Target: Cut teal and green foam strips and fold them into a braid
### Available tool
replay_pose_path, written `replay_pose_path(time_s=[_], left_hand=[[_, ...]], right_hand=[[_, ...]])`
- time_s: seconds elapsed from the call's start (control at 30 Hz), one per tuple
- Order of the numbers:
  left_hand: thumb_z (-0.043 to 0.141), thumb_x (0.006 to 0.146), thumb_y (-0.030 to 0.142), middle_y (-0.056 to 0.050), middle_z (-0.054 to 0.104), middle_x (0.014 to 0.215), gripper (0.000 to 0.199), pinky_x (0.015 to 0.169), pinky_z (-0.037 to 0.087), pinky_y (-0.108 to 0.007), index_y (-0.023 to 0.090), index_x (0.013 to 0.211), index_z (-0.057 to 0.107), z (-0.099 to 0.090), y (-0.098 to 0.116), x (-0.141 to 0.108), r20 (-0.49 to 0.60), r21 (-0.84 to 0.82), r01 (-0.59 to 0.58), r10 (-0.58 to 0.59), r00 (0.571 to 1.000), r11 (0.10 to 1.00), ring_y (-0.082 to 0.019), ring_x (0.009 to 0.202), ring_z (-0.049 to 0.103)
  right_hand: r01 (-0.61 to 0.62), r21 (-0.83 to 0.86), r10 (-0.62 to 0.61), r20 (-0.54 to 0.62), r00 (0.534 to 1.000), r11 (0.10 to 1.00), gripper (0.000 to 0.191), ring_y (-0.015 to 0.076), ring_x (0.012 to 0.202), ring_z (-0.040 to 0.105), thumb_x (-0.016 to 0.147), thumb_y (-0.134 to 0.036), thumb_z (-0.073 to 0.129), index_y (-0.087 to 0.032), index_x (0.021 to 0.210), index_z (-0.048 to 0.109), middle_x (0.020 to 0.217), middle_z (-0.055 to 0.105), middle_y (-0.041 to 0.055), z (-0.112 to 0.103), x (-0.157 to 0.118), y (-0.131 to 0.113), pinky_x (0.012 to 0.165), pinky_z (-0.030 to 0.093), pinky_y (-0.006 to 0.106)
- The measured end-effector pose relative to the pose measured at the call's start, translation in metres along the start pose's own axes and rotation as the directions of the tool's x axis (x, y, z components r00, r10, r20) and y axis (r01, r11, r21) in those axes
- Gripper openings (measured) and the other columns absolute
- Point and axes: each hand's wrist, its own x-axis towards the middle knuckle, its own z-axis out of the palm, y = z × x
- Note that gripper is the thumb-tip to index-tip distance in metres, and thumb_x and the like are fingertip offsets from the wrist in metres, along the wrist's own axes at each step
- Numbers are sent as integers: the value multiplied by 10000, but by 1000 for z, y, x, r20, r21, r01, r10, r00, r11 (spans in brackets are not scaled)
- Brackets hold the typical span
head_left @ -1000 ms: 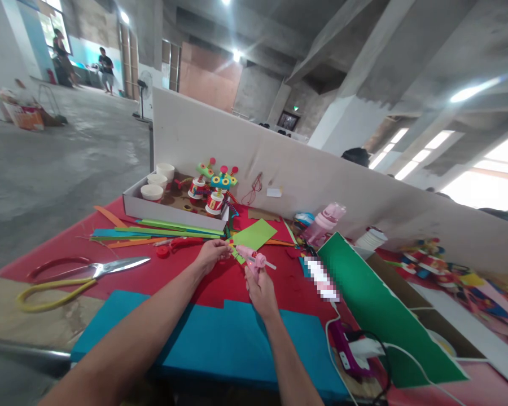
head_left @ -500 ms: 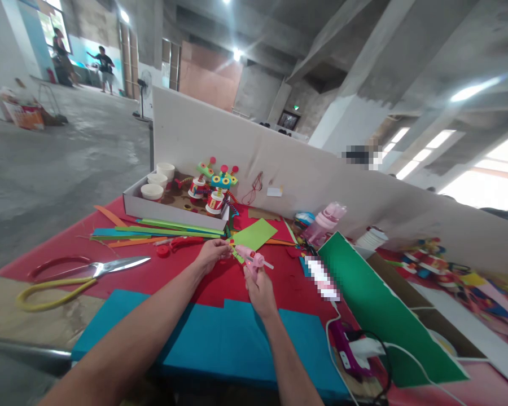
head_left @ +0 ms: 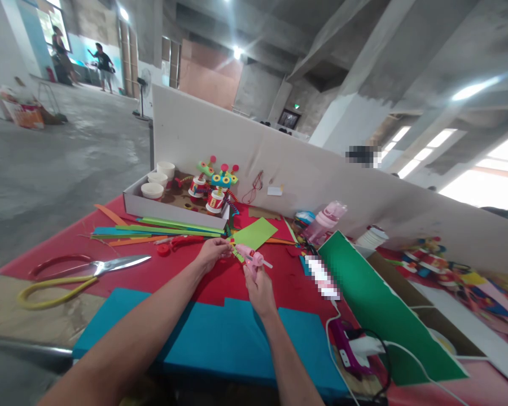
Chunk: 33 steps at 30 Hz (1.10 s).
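My right hand [head_left: 260,290] is wrapped round the handle of a pink glue gun [head_left: 254,258], whose pale glue stick juts from the back. The gun's nozzle points left, close to the fingertips of my left hand [head_left: 214,252]. Those fingers pinch a small yellow and red piece [head_left: 232,242], too small to make out fully. Just beyond both hands lies a light green paper sheet [head_left: 256,233]. Red-handled pliers or a similar tool [head_left: 186,241] and a red tape roll [head_left: 163,250] rest left of my left hand.
Large scissors [head_left: 110,265] lie at the left. A shallow box [head_left: 173,217] holds white cups and paper-cup figures. Paper strips [head_left: 152,231] lie before it. Blue sheets [head_left: 220,338] cover the near edge. At right are a pink bottle [head_left: 325,220], a green board [head_left: 385,316] and a purple power strip [head_left: 351,349].
Hardly anything differs. Both hands keep their grip, and the glue gun's nozzle stays by my left fingertips with only a very slight shift. A distant person's arm has moved a little.
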Motion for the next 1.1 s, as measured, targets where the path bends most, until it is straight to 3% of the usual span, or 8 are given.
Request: replay_pose_path(time_s=[0.13,0.67,1.1], left_hand=[[806,576,190,-54,669,620,239,546,504,-212,99,702,624,1,1,-1,-11,-10,7,-7,1000,1000,-102,520,616],[790,593,200,-59,673,623,235,506,476,-203,109,716,612,2,2,-4,-5,16,6,-6,1000,1000,-114,518,620],[794,601,209,-58,664,617,235,488,456,-204,105,705,611,4,4,-5,6,55,-2,1,1000,998,-105,502,597]], right_hand=[[21,-67,-20,22,1000,998,387,263,801,649,891,-438,435,-142,1100,571,833,684,119,0,0,0,694,474,319],[63,-76,-62,24,998,995,393,281,1027,623,906,-405,431,-138,1176,536,1089,664,166,-1,0,-1,856,476,352],[107,-119,-102,47,994,987,393,271,1071,608,913,-370,426,-129,1200,546,1140,651,164,-8,2,-6,917,467,357]])
